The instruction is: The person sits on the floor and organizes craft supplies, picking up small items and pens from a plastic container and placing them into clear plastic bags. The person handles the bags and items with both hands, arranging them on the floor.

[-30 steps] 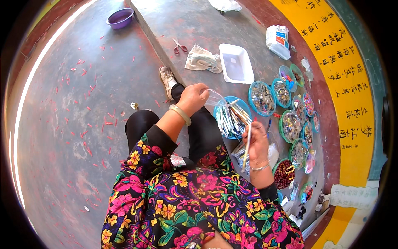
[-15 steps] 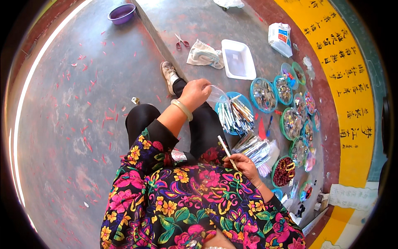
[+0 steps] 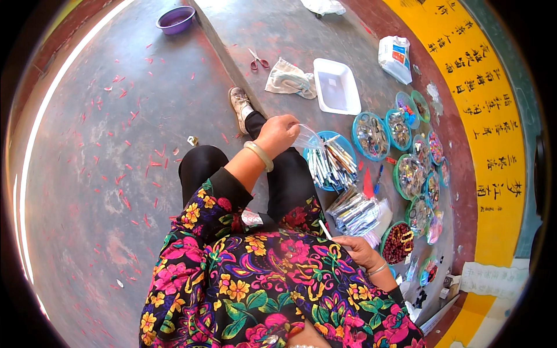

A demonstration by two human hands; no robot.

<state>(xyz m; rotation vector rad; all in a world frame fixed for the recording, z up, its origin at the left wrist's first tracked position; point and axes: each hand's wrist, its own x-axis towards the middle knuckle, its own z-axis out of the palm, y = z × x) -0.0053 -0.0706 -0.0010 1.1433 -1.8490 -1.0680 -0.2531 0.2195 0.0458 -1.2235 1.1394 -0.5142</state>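
Observation:
Fingers pinched together, my left hand (image 3: 277,134) grips the edge of a clear plastic bag (image 3: 307,137), which hangs out to the right over a blue basket (image 3: 306,155) full of pens. A slim white pen (image 3: 325,229) is held in my right hand (image 3: 355,249), close to my lap, with its upper end sticking out past the fingers. The lower part of the pen is hidden by the hand. Just beyond that hand lies a pile of pens in clear bags (image 3: 354,213).
Several round baskets of small items (image 3: 371,136) stand at the right. Farther off are a white tray (image 3: 337,104), a cloth (image 3: 290,78), red-handled scissors (image 3: 259,60), a white package (image 3: 395,60) and a purple basin (image 3: 175,24). Red scraps litter the floor (image 3: 93,191) at left.
My right hand has shifted right and down with the pen, away from the lap's middle. My left hand keeps its pinch on the bag. The view has shifted slightly.

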